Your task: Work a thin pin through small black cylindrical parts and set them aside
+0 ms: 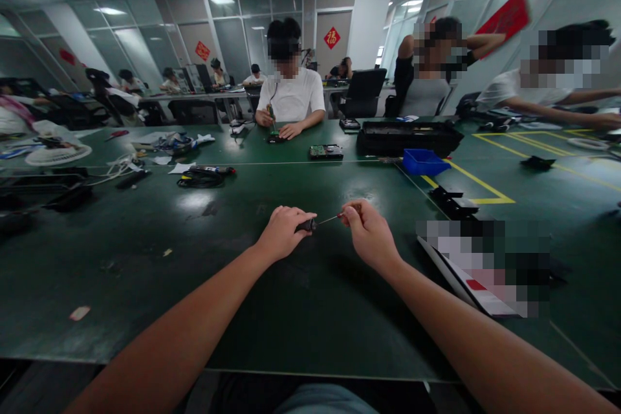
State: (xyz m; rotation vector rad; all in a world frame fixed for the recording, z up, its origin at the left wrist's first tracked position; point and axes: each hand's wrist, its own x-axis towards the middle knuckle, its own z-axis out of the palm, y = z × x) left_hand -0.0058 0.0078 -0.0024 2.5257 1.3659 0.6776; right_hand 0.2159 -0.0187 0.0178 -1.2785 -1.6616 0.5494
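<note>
My right hand (367, 226) is closed around the handle of a screwdriver (330, 220). Its thin metal shaft points left, toward a small black rounded part (307, 226). My left hand (286, 229) pinches that part between thumb and fingers. The shaft's tip meets or nearly meets the part; I cannot tell whether it sits inside. Both hands are just above the green tabletop (301, 310), near the middle of the view. My fingers hide most of the handle and some of the black part.
Across the table a person (291, 94) works on a small board. A hard drive (326, 152), a blue bin (424, 162) and a long black casing (410, 138) lie beyond my hands. Coiled black cable (204, 176) is at left; a white panel (451, 272), partly blurred, at right.
</note>
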